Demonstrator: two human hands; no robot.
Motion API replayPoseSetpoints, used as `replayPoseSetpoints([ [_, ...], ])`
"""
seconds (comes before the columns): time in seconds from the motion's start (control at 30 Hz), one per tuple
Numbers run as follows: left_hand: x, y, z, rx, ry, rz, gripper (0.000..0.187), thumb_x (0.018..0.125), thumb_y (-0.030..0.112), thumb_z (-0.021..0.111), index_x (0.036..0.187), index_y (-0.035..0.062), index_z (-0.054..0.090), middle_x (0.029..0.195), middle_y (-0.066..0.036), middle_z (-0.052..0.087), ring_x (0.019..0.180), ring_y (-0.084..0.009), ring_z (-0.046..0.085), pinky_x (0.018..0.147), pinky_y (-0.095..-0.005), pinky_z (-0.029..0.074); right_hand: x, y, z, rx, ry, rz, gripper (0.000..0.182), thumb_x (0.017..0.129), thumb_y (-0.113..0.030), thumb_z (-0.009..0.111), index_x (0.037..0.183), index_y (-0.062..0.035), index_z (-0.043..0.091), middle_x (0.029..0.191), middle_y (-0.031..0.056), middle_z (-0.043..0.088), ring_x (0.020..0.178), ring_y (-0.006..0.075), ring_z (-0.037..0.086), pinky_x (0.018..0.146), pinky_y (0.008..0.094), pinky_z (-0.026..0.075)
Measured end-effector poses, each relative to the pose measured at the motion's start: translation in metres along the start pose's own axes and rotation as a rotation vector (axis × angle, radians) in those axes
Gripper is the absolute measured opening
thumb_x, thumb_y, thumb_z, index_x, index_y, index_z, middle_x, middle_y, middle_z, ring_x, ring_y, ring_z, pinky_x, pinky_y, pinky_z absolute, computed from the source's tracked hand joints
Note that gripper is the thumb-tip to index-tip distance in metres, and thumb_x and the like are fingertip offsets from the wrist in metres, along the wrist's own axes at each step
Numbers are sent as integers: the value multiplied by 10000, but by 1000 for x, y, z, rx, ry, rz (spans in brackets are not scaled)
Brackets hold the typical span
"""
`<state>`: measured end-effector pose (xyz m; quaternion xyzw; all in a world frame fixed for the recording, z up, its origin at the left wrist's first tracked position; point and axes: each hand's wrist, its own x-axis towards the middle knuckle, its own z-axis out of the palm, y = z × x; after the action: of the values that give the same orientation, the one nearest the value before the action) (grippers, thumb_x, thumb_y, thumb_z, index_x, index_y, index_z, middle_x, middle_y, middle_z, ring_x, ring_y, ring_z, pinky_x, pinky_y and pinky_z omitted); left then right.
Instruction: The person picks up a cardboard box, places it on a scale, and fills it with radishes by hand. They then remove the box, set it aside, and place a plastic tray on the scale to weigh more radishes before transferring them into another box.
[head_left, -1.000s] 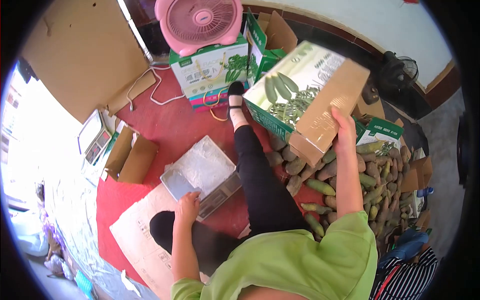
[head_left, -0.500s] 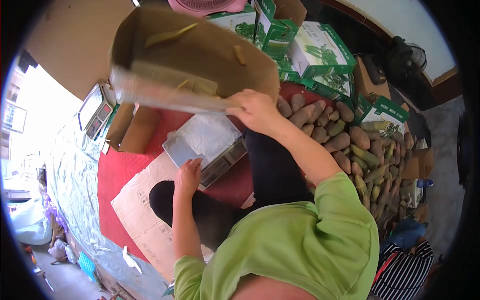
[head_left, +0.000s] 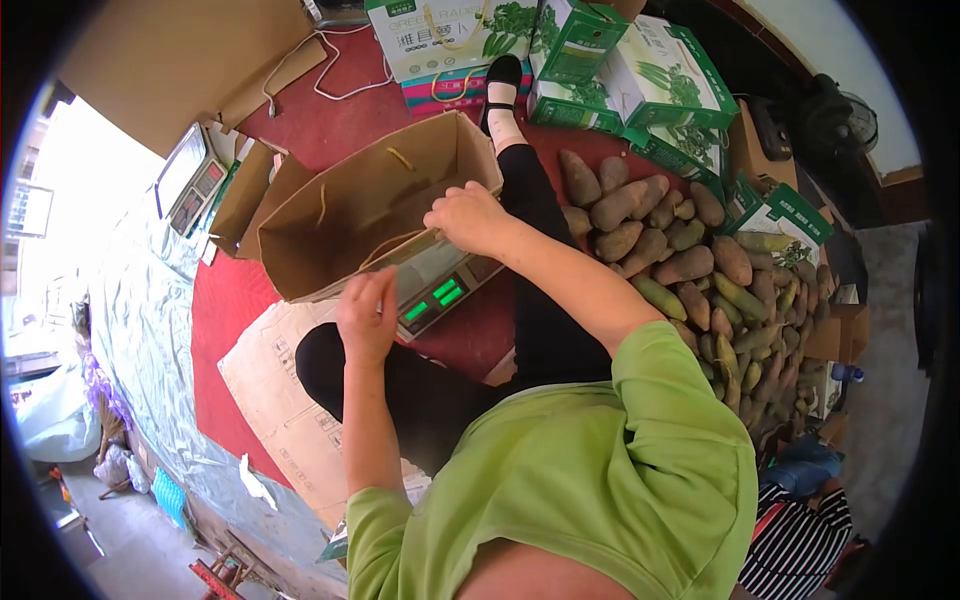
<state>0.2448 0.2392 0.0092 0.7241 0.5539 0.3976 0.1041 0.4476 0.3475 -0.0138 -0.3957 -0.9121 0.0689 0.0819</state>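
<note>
An open cardboard gift box [head_left: 375, 205] with yellow rope handles sits upright on a digital scale [head_left: 455, 310]. Green digits glow on the scale's near face, and most of its plate is hidden under the box. My right hand [head_left: 468, 220] is closed on the box's near rim toward its right end. At that same rim, further left, the fingers of my left hand [head_left: 367, 318] are pinched together on the cardboard edge. No produce shows inside the box.
A pile of reddish and green radishes [head_left: 690, 265] lies to the right. Green printed boxes [head_left: 660, 75] are stacked behind it. At the left stand a second scale [head_left: 190, 185] and a small open carton [head_left: 255, 195]. Flattened cardboard [head_left: 275, 370] lies by my left knee.
The gift box has come down from the air onto the scale, whose display now shows lit digits. My left hand has moved from the scale to the box's near rim.
</note>
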Motion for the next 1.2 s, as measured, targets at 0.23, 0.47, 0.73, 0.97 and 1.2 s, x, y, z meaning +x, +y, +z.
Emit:
replayPoseSetpoints([
  [0.23, 6, -3, -5, 339, -25, -33, 397, 741, 154, 737, 1121, 100, 635, 1059, -67, 607, 1013, -265, 558, 861, -410, 431, -13, 15, -10, -21, 8, 28, 40, 776, -190, 623, 805, -170, 642, 809, -4, 610, 883, 199, 581, 771, 375, 426],
  [0.47, 1, -17, 5, 548, -223, -201, 473, 753, 167, 718, 1206, 135, 590, 1116, -67, 598, 1044, -268, 564, 855, -401, 449, -44, 38, -10, 134, 541, 55, 153, 768, -138, 628, 917, -119, 653, 1036, 40, 613, 1043, 232, 542, 855, 384, 422],
  [0.73, 3, -16, 9, 615, -391, -295, 200, 833, 251, 634, 969, 105, 644, 933, -78, 658, 859, -318, 626, 733, -427, 483, -178, 83, 34, 468, 607, 633, 235, 776, -74, 652, 1010, -85, 638, 1014, 117, 608, 980, 333, 557, 862, 403, 459],
  [0.97, 3, -5, 13, 585, -396, -232, 191, 847, 255, 623, 934, 85, 628, 899, -96, 646, 818, -327, 624, 664, -428, 476, -361, 71, 146, 469, -27, 1219, 203, 831, -182, 577, 973, -84, 684, 911, 181, 675, 902, 363, 639, 752, 424, 505],
  [1.2, 3, -4, 16, 619, -408, -220, 191, 851, 246, 626, 932, 72, 628, 912, -109, 654, 812, -338, 630, 665, -428, 480, -464, 20, 228, 176, -666, 702, 197, 784, -147, 559, 862, -111, 736, 909, 95, 707, 843, 267, 684, 704, 385, 537],
])
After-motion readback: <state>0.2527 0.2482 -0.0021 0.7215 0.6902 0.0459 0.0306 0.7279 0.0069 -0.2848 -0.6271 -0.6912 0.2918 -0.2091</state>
